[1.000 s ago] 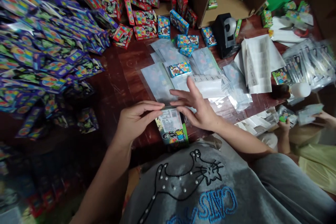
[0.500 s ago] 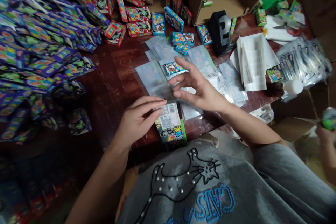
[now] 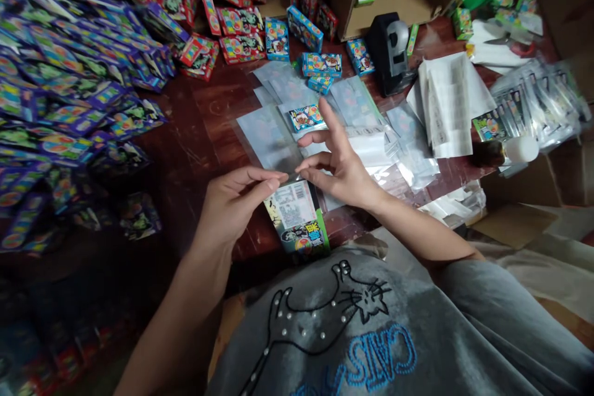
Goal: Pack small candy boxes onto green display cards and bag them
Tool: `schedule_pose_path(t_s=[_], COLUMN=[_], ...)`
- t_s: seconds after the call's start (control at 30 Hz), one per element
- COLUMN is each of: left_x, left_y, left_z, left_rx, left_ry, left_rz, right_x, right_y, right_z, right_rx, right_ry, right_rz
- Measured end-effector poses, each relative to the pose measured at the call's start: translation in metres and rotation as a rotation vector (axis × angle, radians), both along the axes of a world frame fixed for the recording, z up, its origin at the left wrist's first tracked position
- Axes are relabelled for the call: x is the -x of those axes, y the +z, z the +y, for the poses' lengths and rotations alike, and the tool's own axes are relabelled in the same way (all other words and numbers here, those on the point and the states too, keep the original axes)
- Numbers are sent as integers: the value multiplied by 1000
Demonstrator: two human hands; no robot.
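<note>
A printed plastic bag (image 3: 304, 229) with a green edge lies at the table's front edge, close to my shirt. On it is a white barcode label (image 3: 293, 205). My left hand (image 3: 232, 201) pinches the upper left of the bag's clear top edge between thumb and fingers. Just to the right, my right hand (image 3: 346, 170) has its thumb and a fingertip closed at the same edge, index finger pointing up. Beyond my fingers lie flat clear bags (image 3: 266, 136), and a small blue box (image 3: 304, 117) rests on them.
Purple boxes (image 3: 69, 93) are heaped at the left, red boxes (image 3: 241, 18) at the back. A black tape dispenser (image 3: 387, 55) stands behind a stack of white label sheets (image 3: 445, 105). A white-capped bottle (image 3: 510, 151) and filled clear bags (image 3: 538, 105) lie at the right.
Both hands have come together at the bag's top edge. My right thumb and finger have closed there, and its index finger has risen. A person's hand at the far right has left view.
</note>
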State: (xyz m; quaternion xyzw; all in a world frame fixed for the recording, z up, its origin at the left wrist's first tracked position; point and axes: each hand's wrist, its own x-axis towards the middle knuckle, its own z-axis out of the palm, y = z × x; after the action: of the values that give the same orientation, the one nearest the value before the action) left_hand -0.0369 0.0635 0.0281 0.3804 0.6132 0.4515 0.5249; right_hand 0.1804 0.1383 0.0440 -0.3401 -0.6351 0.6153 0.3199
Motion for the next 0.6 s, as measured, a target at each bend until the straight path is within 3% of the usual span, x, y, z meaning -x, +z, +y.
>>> schedule_pose_path(t_s=[0.23,0.4,0.5,0.6], left_x=[7,10,6,0], left_y=[0,5,7,7], left_z=[2,-10,-16,-18], left_rx=[37,-105,-221,-272], left_ry=[-7,-109,-118,-119], left_rz=[-20,153,199,238], right_x=[-2,-17,-22,-22], right_y=[-7,-13,-5,8], right_z=[-8,-19,-17,6], right_rx=[-140,-243,-213,-134], right_ry=[2,65,37,64], right_rz=[-45,-72,-39,24])
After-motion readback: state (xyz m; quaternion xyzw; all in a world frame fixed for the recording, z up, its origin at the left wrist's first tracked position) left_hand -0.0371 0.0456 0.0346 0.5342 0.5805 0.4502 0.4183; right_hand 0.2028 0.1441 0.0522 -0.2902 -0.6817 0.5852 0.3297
